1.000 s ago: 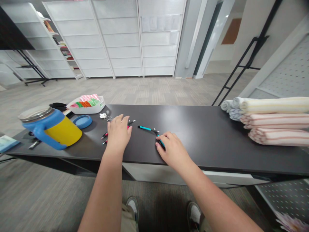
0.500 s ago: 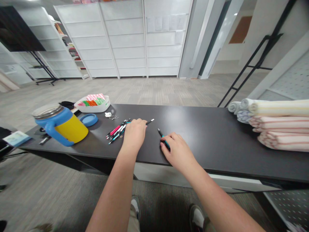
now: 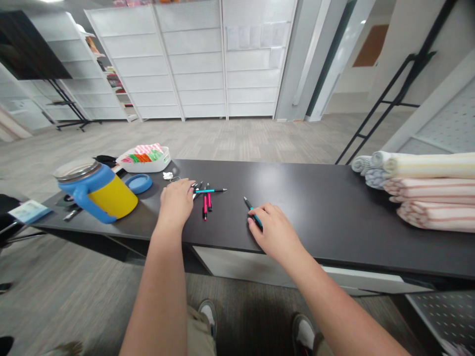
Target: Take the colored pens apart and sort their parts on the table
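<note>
- Resting palm-down on the dark counter (image 3: pixel 334 207), the left hand (image 3: pixel 176 200) lies flat with its fingers spread loosely, gripping nothing; its fingertips touch the near end of a small bunch of pens (image 3: pixel 205 195).
- Those pens, red and teal among them, lie fanned out just beside that hand, toward the middle of the counter and closer to its back edge than its front.
- The right hand (image 3: pixel 272 230) sits near the front edge, fingers curled down over a teal pen (image 3: pixel 251 210); the pen's dark tip pokes out past the fingers toward the back edge. Whether the fingers actually pinch it, I cannot tell.
- Toward the left end stands a yellow mug (image 3: pixel 98 193) with a blue handle and a metal lid, a blue round lid (image 3: pixel 138 183) just behind it.
- A white tray (image 3: pixel 146 159) of coloured bits sits by the back edge on that side.
- Rolled and folded towels (image 3: pixel 426 190) are stacked at the right end.
</note>
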Demonstrator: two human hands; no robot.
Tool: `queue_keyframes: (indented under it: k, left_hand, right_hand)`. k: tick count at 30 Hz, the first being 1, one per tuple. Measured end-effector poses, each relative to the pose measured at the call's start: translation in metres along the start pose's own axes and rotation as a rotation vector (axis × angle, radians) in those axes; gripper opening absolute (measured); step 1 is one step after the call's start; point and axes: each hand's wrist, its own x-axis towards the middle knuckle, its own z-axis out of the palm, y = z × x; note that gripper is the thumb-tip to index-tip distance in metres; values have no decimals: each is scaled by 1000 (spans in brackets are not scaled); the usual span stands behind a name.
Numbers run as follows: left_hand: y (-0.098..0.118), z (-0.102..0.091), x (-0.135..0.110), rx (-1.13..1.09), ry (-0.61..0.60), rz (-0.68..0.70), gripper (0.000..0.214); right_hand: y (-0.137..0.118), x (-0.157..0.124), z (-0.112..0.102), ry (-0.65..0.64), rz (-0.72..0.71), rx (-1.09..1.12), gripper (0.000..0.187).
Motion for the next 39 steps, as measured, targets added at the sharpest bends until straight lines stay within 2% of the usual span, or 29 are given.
queue_keyframes:
  k: [3, 6, 10, 14, 16, 19, 22, 25, 28, 31, 33, 35, 39]
  left_hand:
    - [18, 2, 3, -12, -57, 105, 33]
    - [29, 3, 3, 47, -99, 116, 26]
    - [45, -3, -2, 40, -79, 127, 26]
    - [76, -8, -13, 12, -109, 159, 26]
    - [92, -6, -20, 52, -147, 161, 23]
    - [107, -3, -27, 127, -115, 70, 23]
    - [101, -3, -27, 182, -98, -85, 24]
    - [82, -6, -23, 210, -118, -218, 23]
    - [64, -8, -20, 206, -113, -256, 25]
    - [61, -8, -20, 189, -14, -199, 26]
    - [68, -5, -21, 62, 54, -109, 27]
    - [83, -1, -23, -219, 41, -3, 29]
    - [123, 13, -30, -869, -213, 115, 40]
  right_hand:
    - [0, 0, -1, 8, -4, 2, 21]
    - [0, -1, -1, 20, -7, 8, 20]
    - [0, -1, -1, 22, -7, 20, 20]
    - [-1, 0, -1, 19, -5, 15, 20]
    - [-1, 1, -1, 14, -7, 14, 20]
    - [0, 0, -1, 14, -11, 11, 19]
    - [1, -1, -1, 30, 15, 5, 19]
    - [2, -2, -2, 35, 75, 5, 20]
    - [3, -1, -3, 36, 121, 43, 20]
    - [6, 1, -7, 64, 174, 137, 20]
    - [10, 3, -9, 96, 242, 266, 19]
    - [16, 5, -10, 129, 322, 465, 21]
    - [23, 6, -10, 182, 384, 863, 29]
